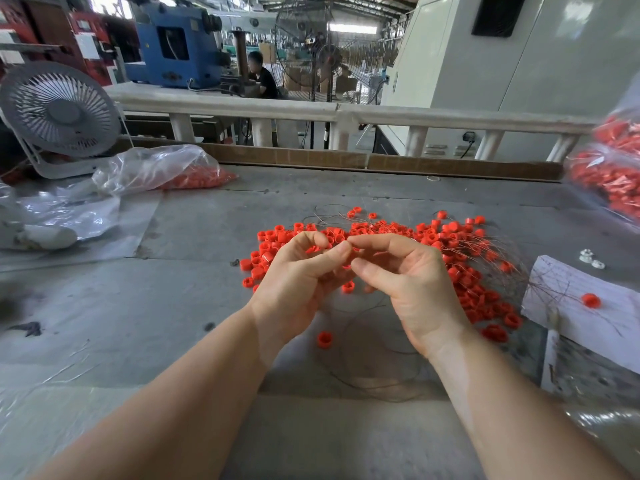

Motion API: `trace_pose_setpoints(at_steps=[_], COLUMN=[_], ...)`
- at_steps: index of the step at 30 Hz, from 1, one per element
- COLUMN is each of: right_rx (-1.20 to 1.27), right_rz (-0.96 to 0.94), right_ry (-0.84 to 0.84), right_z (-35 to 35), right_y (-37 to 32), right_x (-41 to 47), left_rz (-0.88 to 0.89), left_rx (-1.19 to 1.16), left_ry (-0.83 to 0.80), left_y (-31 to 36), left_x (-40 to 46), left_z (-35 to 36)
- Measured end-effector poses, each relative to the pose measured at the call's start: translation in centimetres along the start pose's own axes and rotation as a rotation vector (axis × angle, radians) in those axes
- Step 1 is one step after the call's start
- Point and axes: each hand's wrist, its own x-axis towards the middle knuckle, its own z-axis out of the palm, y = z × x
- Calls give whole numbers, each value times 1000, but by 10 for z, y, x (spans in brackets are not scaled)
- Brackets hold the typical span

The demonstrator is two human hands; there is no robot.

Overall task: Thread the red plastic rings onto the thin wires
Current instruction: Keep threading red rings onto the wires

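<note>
Two hands raised just above the heap, fingertips meeting. Left hand [294,271] curled, pinching one red ring [312,249] between thumb and forefinger. Right hand [405,282] curled too, thumb and forefinger pressed as if on a wire end; wire itself too fine to make out there, so impossible to say for sure. Loose red rings [433,237] heaped on the grey table [173,306] just beyond the fingers; one stray ring [325,339] below the wrists, another [590,300] on the white paper [588,306] at right. Thin wires [367,362] coiled under the hands and tangled through the heap.

Likely troubles from here: wire tip missing the ring's hole and bending, given so limp a wire; ring slipping from so small a pinch and dropping into the heap; coils below snagging a wrist and dragging rings off the table; threaded rings sliding off a free end if left loose.
</note>
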Motion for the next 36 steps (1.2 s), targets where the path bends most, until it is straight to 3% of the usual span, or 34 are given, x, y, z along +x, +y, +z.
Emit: trace_pose_setpoints(at_steps=[6, 18, 36], right_rx=[-231, -403, -417], right_rz=[-166, -266, -314], right_ry=[-7, 33, 128], right_z=[1, 0, -2], right_y=[-2, 1, 5], right_x=[-1, -1, 2], left_rz=[-46, -47, -96], left_rx=[44, 90, 48], left_ry=[-29, -19, -12], left_y=[-1, -1, 7], left_x=[0, -1, -3], left_z=[-2, 1, 5])
